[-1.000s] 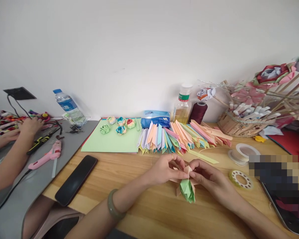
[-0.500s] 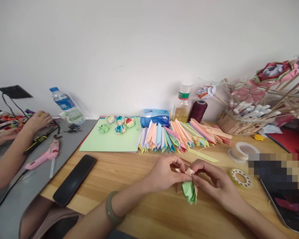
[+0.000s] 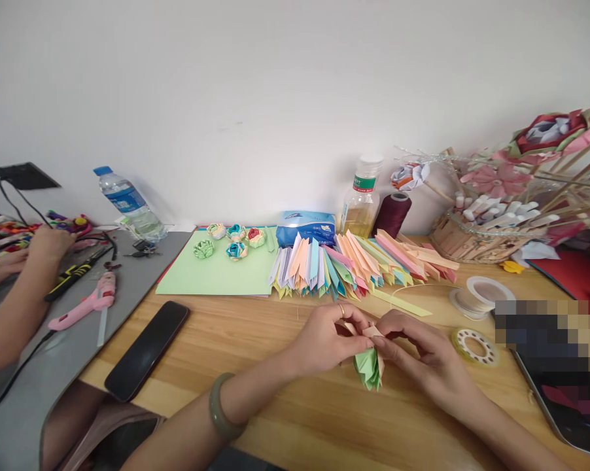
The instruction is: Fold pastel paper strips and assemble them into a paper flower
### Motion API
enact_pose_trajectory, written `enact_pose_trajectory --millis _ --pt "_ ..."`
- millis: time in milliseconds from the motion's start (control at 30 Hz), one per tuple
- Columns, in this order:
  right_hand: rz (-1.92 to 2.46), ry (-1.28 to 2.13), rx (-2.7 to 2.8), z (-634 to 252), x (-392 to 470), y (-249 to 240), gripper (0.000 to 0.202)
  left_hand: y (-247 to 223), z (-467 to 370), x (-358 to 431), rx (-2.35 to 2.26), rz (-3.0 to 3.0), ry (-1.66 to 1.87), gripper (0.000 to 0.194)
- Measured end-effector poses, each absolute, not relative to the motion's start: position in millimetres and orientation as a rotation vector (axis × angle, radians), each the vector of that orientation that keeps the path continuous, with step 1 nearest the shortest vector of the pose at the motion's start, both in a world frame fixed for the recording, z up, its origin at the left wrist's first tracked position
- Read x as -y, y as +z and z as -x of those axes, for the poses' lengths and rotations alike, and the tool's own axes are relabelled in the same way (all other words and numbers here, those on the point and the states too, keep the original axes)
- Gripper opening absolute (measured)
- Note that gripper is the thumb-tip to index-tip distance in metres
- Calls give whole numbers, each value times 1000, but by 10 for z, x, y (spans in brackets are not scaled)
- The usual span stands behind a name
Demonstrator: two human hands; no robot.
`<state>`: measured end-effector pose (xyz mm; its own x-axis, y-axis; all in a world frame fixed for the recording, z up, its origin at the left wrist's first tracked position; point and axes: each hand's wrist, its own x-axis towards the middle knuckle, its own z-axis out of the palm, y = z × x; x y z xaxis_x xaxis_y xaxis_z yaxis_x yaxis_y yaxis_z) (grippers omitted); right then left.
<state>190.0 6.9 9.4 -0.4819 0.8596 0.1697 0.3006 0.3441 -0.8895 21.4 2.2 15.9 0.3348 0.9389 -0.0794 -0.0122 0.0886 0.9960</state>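
Observation:
My left hand (image 3: 324,340), with a ring and a green bangle on that arm, pinches a bundle of folded paper pieces above the table. The bundle's light green paper (image 3: 367,370) hangs below the fingers, with peach paper (image 3: 372,331) at its top. My right hand (image 3: 420,343) pinches the same bundle from the other side, thumb and fingertips close to my left thumb. My fingers hide part of the bundle. Just behind lie rows of folded paper strips (image 3: 314,271) in several colours. Small paper flowers (image 3: 237,251) rest on a green paper sheet (image 3: 201,281).
Right of my hands are a wire spool (image 3: 484,294), a tape roll (image 3: 474,347) and a tablet (image 3: 545,399). A phone (image 3: 148,350) lies left. A basket (image 3: 452,239) with paper flowers stands back right. A co-worker's hand (image 3: 50,248) is near a pink glue gun (image 3: 91,301).
The bundle has shifted slightly up and left, still pinched by both my hands. The co-worker's nearer hand has moved left.

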Motion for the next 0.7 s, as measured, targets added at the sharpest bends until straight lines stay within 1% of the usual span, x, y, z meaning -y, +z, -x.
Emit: enact_pose_trajectory --millis 100,233,300,400,567,700 --pt "1051 1188 1921 -1894 -81 92 14 132 -208 -30 -992 -1260 902 13" --pt "1085 1547 1706 -1886 -119 94 22 117 -182 -60 -986 -1213 888 16" --pt "1086 1645 1617 -1882 -131 94 25 120 -175 -72 -962 -1168 850 17" --pt "1095 1641 1608 -1875 -122 94 26 128 -174 -74 -943 -1142 804 17" --pt "1083 1471 1729 -1864 -98 102 25 127 -170 -83 -994 -1168 809 18" --pt "1104 1670 1654 -1864 -132 120 26 120 -154 -104 -1010 -1111 802 21"
